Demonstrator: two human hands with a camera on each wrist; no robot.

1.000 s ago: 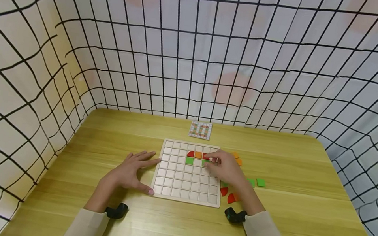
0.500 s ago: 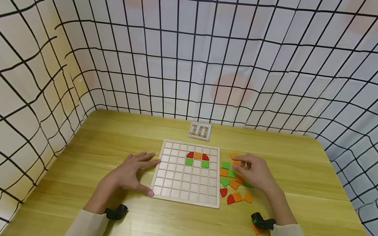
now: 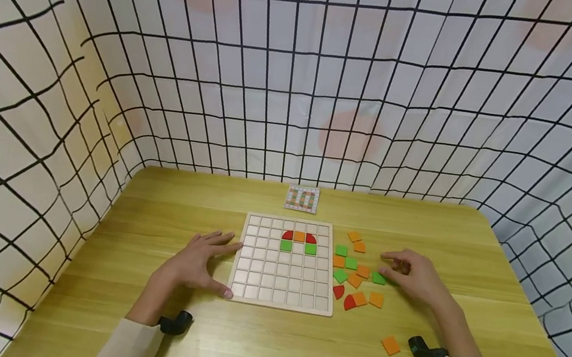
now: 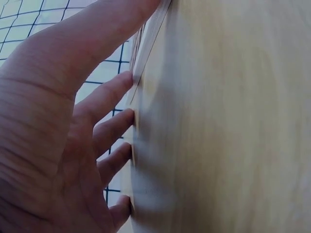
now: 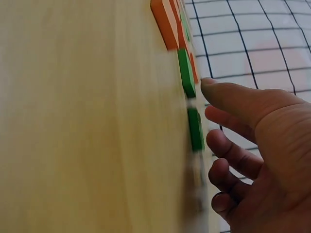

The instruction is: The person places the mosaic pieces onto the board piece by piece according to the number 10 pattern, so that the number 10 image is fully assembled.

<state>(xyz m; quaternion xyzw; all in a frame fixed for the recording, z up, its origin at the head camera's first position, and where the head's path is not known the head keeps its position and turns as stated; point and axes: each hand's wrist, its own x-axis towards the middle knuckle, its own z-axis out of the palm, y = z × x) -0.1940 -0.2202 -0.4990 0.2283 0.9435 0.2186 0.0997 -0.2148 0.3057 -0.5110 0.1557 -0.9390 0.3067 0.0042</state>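
The green tile [image 3: 378,279], square and so without a long axis, lay flat on the table [image 3: 263,350], just left of the right hand [image 3: 416,275], its thumb nearest; the loosely bent fingers held nothing visible, and a second green tile [image 5: 195,130] showed beside them. The left hand [image 3: 197,260], fingers spread, touched the left edge of the board [image 3: 280,280], well apart. Half a second earlier, the right hand had been nearer the board.
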